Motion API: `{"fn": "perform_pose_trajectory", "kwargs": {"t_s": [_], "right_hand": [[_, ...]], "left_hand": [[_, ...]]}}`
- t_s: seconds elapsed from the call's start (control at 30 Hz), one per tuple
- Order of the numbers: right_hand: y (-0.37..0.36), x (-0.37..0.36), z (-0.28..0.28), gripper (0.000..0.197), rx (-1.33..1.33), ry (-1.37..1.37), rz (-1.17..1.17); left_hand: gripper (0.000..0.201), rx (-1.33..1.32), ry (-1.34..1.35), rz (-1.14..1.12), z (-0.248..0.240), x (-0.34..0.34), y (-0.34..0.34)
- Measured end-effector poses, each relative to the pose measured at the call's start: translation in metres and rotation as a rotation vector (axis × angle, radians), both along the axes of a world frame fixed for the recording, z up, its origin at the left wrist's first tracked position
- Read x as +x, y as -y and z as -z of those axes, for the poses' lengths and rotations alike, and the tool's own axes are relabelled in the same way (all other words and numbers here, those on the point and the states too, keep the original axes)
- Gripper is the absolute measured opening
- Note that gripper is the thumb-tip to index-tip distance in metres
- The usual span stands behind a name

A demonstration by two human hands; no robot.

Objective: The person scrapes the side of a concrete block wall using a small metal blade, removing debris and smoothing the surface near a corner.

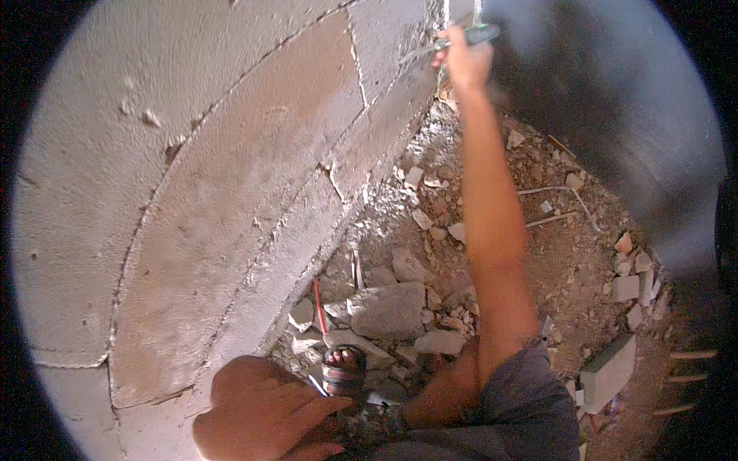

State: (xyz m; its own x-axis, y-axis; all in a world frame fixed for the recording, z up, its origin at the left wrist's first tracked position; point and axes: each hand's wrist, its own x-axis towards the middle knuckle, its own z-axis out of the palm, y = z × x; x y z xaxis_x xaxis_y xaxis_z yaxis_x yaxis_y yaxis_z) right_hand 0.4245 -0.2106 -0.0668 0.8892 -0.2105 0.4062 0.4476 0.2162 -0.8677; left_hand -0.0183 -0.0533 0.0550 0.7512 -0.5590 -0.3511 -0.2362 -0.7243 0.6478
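Observation:
My right hand [467,65] is stretched far forward, its fingers closed round the dark green handle of a trowel [483,33]. The tool's thin metal blade points left, against or very close to the block wall [254,154] near the far corner; whether it touches is too blurred to tell. Close by, wet-looking pale mortar streaks the wall's edge. My left hand [269,415] lies flat on my bent knee at the lower left, fingers stretched out, holding nothing.
A smooth dark grey surface [600,92] rises on the right. Rubble, broken blocks [387,310] and a red rod [320,306] lie around my sandalled foot [344,369]. A bent pale cable [588,209] and a grey block [608,372] are farther right.

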Motion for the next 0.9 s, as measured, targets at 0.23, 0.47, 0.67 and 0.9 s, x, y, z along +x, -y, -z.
{"fn": "perform_pose_trajectory", "kwargs": {"t_s": [0.23,0.47,0.67,0.9], "right_hand": [[0.05,-0.02,-0.047,0.025,0.075,0.041,-0.033],[0.088,-0.033,-0.066,0.022,0.021,-0.054,0.054],[0.129,-0.041,-0.068,0.019,0.008,-0.111,0.073],[0.133,-0.035,-0.078,0.016,0.216,0.009,0.016]], "left_hand": [[0.041,-0.159,0.122,0.013,0.018,0.005,-0.047],[0.038,-0.312,0.199,0.044,0.04,0.007,-0.06],[0.036,-0.405,0.248,0.11,0.048,0.01,-0.039],[0.033,-0.37,0.321,0.122,0.027,0.009,0.008]]}}
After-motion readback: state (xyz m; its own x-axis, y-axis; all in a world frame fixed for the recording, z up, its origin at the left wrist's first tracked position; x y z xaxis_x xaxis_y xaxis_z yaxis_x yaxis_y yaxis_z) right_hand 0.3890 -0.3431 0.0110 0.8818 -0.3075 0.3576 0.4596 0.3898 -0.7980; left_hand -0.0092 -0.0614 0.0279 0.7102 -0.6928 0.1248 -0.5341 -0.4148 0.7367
